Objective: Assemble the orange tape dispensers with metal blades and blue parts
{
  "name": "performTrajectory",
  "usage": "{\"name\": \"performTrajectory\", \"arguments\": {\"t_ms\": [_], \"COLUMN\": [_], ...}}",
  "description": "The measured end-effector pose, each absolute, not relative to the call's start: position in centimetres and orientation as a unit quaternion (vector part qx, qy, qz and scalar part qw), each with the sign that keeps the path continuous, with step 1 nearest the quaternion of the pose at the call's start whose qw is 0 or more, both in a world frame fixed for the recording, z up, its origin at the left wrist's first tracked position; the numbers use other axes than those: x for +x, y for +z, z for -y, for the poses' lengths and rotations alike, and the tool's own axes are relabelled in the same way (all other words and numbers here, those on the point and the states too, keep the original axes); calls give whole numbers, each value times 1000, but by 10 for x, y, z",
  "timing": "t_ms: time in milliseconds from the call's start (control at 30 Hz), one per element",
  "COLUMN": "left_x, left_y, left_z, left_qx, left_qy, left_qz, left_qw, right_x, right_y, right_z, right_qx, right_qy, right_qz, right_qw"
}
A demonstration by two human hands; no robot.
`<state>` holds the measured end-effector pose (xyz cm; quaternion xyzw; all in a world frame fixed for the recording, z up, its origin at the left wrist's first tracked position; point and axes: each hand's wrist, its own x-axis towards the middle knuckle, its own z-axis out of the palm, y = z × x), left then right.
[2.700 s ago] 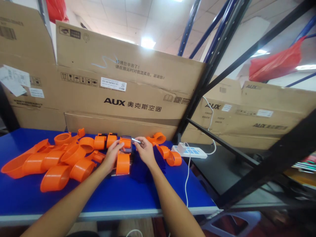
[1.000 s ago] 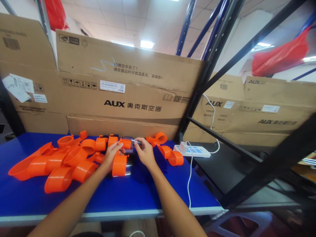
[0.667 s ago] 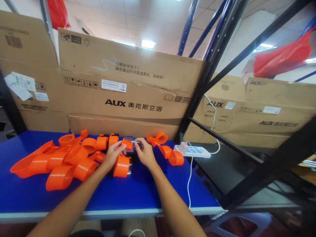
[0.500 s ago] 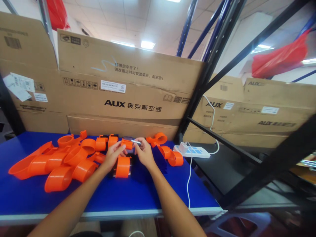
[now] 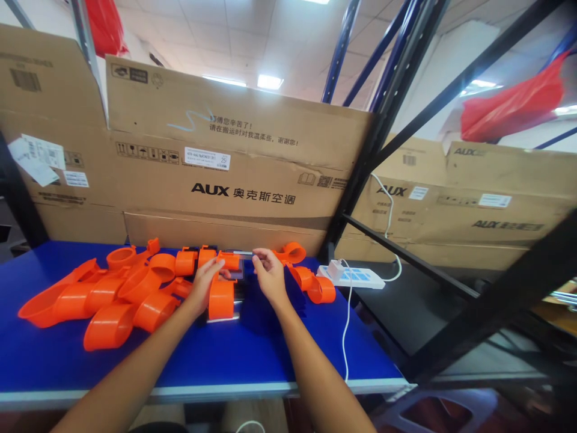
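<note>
I'm seeing a big ol' AUX carton [image 5: 252, 165] at the back, white power strip [image 5: 360, 277] and red plastic bag [image 5: 511, 103] off right.

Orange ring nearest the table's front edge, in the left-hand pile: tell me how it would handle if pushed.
The orange ring looks like shiny plastic, so it is probably stiff and perhaps slippery. Its thin wall and hollow middle suggest little weight for its size. Its curved outside may let it roll, though orange pieces close behind could block that.

Head view: forward, down over blue table [image 5: 234, 361].
</note>
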<state>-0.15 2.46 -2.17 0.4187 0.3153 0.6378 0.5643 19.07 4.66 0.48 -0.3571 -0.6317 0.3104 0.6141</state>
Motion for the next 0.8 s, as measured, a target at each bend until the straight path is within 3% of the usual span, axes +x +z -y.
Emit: {"name": "performTrajectory", "arguments": {"t_ms": [800], "left_x": [-5], "left_y": [-26], "left_z": [-25], "left_qx": [472], "left_qy": [619], "left_qz": [-355], "left_qw": [517], "right_x": [191], "right_y": [2], "right_z": [-41], "right_qx": [-332], "right_qy": [334], "right_qz": [667], "right_qw": [577]}}
